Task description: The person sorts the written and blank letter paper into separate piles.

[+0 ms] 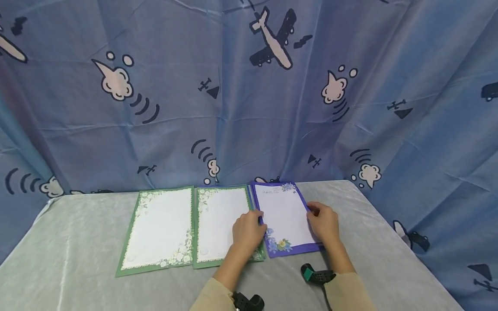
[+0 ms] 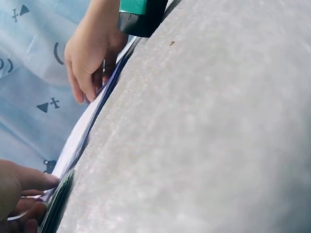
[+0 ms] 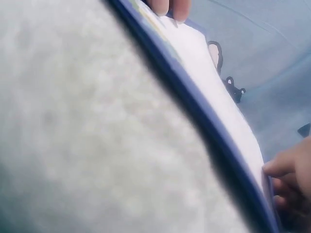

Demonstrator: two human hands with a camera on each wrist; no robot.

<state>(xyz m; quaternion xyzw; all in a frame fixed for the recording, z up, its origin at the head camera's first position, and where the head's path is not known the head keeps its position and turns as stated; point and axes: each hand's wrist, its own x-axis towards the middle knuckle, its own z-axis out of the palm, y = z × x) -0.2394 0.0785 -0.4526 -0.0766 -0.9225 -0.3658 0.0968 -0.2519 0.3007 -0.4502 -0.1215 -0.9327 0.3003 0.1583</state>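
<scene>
Purple-bordered paper with printed flowers lies in a layered stack on the right of the row in the head view. My left hand grips its left edge, thumb on top, over the right side of the neighbouring green-bordered paper. On the opposite edge, my right hand holds the stack with thumb above and fingers curled at the side. The right wrist view shows the right thumb and fingers at the purple edge. In the left wrist view the left thumb meets the paper's edge.
Another green-bordered sheet lies at the left, its side against the middle one. Everything rests on a grey cloth-covered table. A blue printed curtain hangs behind. Dark wrist devices sit at both cuffs.
</scene>
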